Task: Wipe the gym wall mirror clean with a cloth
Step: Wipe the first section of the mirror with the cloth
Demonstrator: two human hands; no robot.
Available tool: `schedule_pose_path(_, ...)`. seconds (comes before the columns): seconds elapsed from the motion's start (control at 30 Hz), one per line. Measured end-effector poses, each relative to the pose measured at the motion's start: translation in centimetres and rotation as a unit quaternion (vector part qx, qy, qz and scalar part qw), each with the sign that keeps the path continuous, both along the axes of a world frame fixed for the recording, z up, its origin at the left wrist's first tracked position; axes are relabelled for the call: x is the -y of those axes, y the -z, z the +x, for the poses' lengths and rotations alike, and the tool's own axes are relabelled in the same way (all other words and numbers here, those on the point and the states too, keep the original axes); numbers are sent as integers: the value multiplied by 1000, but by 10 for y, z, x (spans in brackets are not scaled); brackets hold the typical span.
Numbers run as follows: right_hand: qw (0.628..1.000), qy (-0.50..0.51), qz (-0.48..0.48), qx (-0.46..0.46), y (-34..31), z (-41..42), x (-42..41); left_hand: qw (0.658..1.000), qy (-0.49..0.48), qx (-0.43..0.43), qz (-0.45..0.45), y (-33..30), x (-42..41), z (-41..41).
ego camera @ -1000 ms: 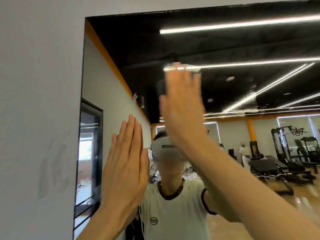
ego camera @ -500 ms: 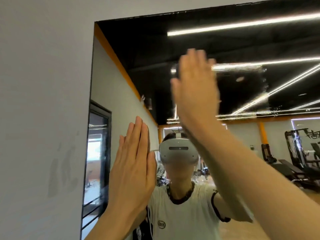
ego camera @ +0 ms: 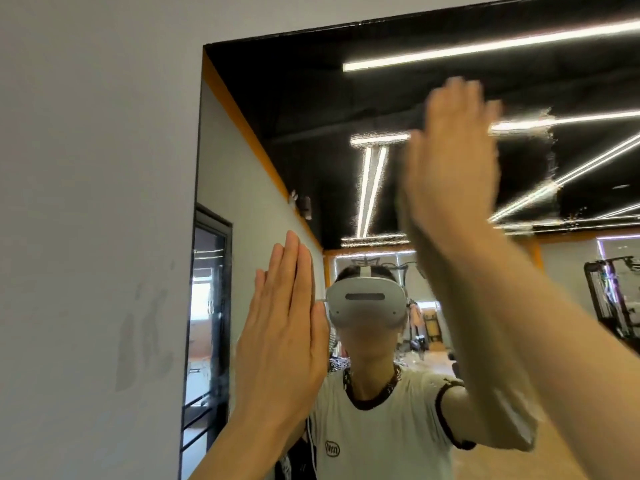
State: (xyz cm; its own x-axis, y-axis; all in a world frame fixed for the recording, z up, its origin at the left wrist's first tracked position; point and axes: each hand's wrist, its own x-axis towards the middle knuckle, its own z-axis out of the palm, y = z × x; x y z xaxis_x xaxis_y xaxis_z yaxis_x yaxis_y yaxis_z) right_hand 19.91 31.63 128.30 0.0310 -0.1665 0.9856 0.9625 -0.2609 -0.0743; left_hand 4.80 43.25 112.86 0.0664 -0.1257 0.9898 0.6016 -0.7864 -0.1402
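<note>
Head view: your left hand (ego camera: 284,337) is flat against the wall mirror (ego camera: 311,109) near its left edge, fingers straight & pressed together, grip spread flat w/ nothing in it. Your right hand (ego camera: 453,161) is raised higher up & to the right on the glass, fingers straight, motion-blurred; can't tell if a cloth sits under the palm, none shows. Grip there looks flat too. The mirror fills the center & right of the view, set in a grey wall (ego camera: 93,202) w/ faint smudges on the paint at left. A streaky, speckled patch on the glass runs right of your right hand. Reflection shows you in a white headset (ego camera: 365,299) & white t-shirt (ego camera: 388,431), gym machines (ego camera: 613,296) at far right.
</note>
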Motion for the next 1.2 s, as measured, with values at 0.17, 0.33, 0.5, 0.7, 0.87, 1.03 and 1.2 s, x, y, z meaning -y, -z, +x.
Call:
schedule_pose_path(0.17,963,36,-149,222,2,-89,-52,998,43,23,-48,-3,9,0)
schedule_pose_path(0.33,999,-20,-5,40,2,10,-2,998,53,-30,14,1,7,-12)
schedule_pose_path(0.5,997,-40,10,-61,18,-10,-2,991,123,-37,-36,26,2,-28)
schedule_pose_path(0.7,956,14,-183,227,38,-116,-62,975,109,46,-187,31,-14,-16)
schedule_pose_path(0.87,998,-18,-49,36,56,-8,-10,999,14,-27,-45,31,-6,-25)
schedule_pose_path(1.03,997,-37,-15,-66,68,-11,-2,999,9,-17,-41,32,-5,-24)
schedule_pose_path(1.2,976,9,-120,180,72,-87,-54,997,72,17,-25,29,-8,-20)
